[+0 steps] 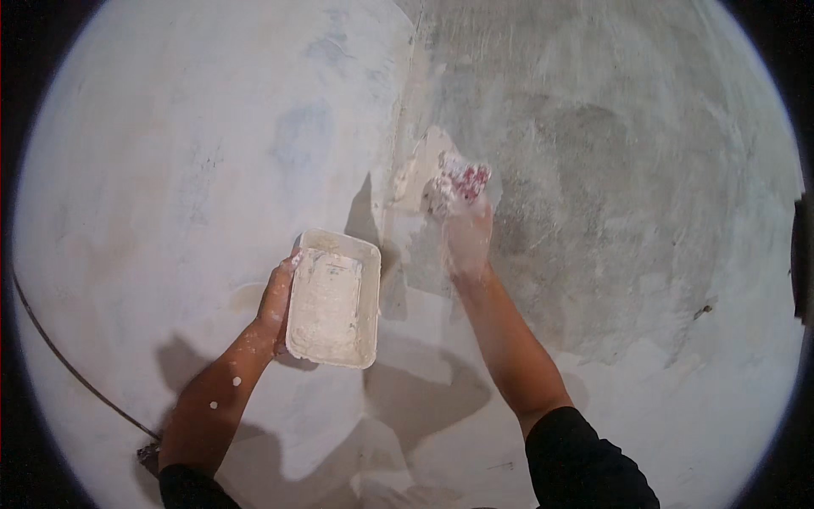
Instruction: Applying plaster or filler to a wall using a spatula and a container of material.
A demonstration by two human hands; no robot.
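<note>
My left hand (276,299) grips the left side of a white rectangular tray (332,299) filled with pale putty and holds it up in front of the wall. My right hand (466,227), smeared with white putty, is closed around a red-handled putty knife (462,181). The knife's wide blade (421,174) lies against the wall, loaded with fresh putty, just above and to the right of the tray. Both forearms are speckled with white.
A plastered wall (195,153) fills the view: its left half is smooth and pale. The right half (627,187) is rough grey with thin white streaks. A dark cable (68,365) curves along the lower left.
</note>
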